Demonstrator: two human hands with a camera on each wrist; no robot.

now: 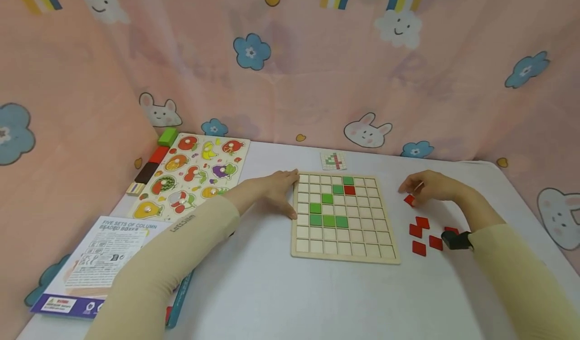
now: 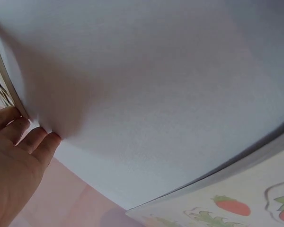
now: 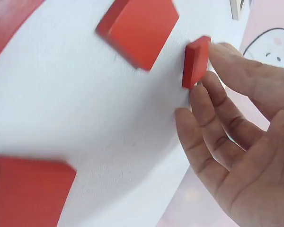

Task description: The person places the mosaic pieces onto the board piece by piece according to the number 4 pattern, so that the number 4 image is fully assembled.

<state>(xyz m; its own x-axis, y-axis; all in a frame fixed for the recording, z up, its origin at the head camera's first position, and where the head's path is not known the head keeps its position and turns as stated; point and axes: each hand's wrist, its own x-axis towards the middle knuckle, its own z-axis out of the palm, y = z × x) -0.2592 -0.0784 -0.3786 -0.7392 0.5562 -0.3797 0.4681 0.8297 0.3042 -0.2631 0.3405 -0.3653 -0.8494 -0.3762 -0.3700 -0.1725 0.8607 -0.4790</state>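
At frame center, the board (image 1: pixel 345 217) holds 7 green tiles and 1 red. Right hand (image 1: pixel 430 186) pinches a red tile (image 3: pixel 195 62) off the tabletop (image 1: pixel 272 289); 5 remain loose. Left hand (image 1: pixel 276 189), fingers straight, steadies the board.

Left hand (image 1: pixel 277 191): arm stretched forward across the body, fingers straight and together, palm down. Right hand (image 1: pixel 429 186): forearm angled inward, wrist raised, fingers (image 3: pixel 213 109) bent, fingertips pinching. Both arms in long pale sleeves.
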